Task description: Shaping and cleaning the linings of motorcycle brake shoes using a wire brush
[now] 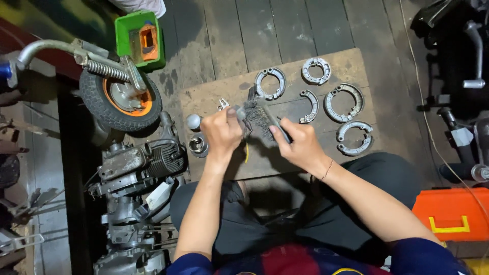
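My right hand (300, 144) grips the dark handle of a wire brush (260, 118), bristles pointing left toward my other hand. My left hand (220, 133) is closed around a small metal part whose grey end (237, 113) sticks out against the bristles. Both hands hover over a worn wooden board (351, 63). On the board lie several curved metal brake shoes, among them one pair (270, 83) just beyond the brush, another pair (316, 70) farther back and a single shoe (309, 106) to the right.
A small wheel with an orange hub (121, 98) and a spring fork stands at left, above an engine block (137, 168). A green box (140, 39) sits behind it. Two metal cylinders (196, 137) rest by the board's left edge. An orange toolbox (451, 214) is at right.
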